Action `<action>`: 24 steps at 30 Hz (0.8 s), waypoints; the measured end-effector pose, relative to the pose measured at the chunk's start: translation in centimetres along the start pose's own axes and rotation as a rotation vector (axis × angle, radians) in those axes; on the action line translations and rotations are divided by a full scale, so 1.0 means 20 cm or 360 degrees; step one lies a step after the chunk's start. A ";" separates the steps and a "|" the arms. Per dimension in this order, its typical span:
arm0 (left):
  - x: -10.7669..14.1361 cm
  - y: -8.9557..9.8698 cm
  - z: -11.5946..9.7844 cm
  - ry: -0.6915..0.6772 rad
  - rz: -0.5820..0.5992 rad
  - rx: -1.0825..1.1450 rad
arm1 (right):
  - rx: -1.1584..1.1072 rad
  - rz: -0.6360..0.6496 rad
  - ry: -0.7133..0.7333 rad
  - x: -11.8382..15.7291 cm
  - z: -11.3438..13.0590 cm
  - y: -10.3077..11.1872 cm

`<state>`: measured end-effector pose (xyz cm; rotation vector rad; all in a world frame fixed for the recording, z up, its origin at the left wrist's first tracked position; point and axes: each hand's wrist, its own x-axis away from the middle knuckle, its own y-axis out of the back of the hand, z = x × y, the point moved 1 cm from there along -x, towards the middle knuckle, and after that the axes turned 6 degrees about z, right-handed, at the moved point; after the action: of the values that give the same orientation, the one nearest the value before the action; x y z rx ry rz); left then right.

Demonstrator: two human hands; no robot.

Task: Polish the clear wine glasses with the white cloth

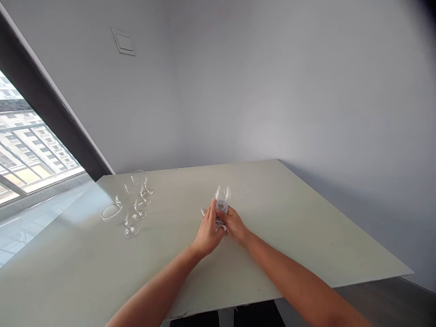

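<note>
Near the middle of the table, a small clear stemmed glass (223,193) is held between my two hands, with its bowl pointing up and away from me. My right hand (235,223) is closed around its lower part, thumb across the front. From the left, my left hand (207,230) presses a white cloth (203,211) against the glass, fingers together and pointing forward. Bits of the cloth show beside and below the fingers. The stem and foot of the glass are mostly hidden by the hands and cloth.
Several clear stemmed glasses stand upright in a row on the left side of the table, the nearest a wide-bowled glass (131,230). The pale glossy table (289,218) meets grey walls behind. A window (30,141) is at left, and a light switch (124,42) is on the wall.
</note>
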<state>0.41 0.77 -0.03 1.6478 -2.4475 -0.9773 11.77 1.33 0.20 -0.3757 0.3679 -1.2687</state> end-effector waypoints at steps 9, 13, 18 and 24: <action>-0.05 0.14 -0.02 0.0422 0.0352 0.1825 | -0.0416 0.0492 -0.0592 0.04 0.02 0.03; -0.06 0.13 0.02 0.0538 0.0111 0.1722 | -0.0121 0.0333 -0.0516 0.02 0.03 0.04; -0.06 0.14 0.06 0.0711 -0.0111 0.1503 | 0.0490 0.0142 -0.0148 0.02 0.05 0.03; -0.08 0.17 0.09 0.0847 -0.0036 0.1656 | 0.0770 0.0268 0.0045 0.07 0.11 0.00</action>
<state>-2.40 3.78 0.73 1.7475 -2.6041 0.8363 13.14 0.10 2.16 0.0840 0.1049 -1.1543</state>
